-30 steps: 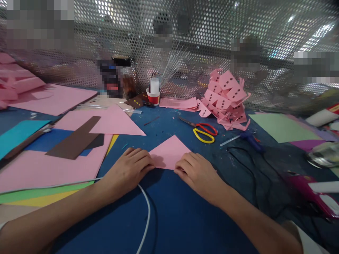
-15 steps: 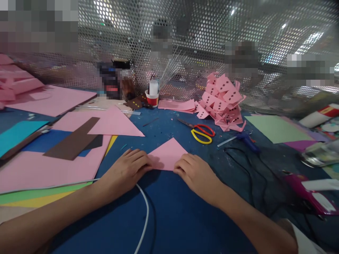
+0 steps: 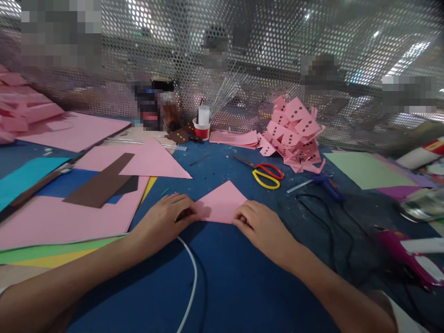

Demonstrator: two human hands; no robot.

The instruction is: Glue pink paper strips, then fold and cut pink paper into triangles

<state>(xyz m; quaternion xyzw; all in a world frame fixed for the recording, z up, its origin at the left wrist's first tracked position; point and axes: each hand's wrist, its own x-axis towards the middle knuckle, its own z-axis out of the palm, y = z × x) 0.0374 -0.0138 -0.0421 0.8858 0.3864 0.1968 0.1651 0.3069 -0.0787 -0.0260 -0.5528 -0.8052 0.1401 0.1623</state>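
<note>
A pink sheet of paper [image 3: 222, 203] lies flat on the blue table, its peak pointing away from me and its straight edge toward me. My left hand [image 3: 173, 215] grips its left corner, thumb and fingers closed on it. On the opposite side my right hand [image 3: 258, 226] has its curled fingers closed on the right corner. Both corners are hidden under my fingers. Beyond the sheet rest scissors [image 3: 267, 175] with one red and one yellow handle.
Pink sheets [image 3: 83, 224] with a brown strip [image 3: 104, 180] lie at the left. A pile of dotted pink paper pieces [image 3: 294, 134] stands at the back. A glue gun [image 3: 329, 187] with black cords sits to the right. A white cable [image 3: 194, 277] crosses the table before me.
The whole view has shifted slightly, moving things a little to the right. Both hands stay at the pink sheet's corners, with the right fingers curled a bit more.
</note>
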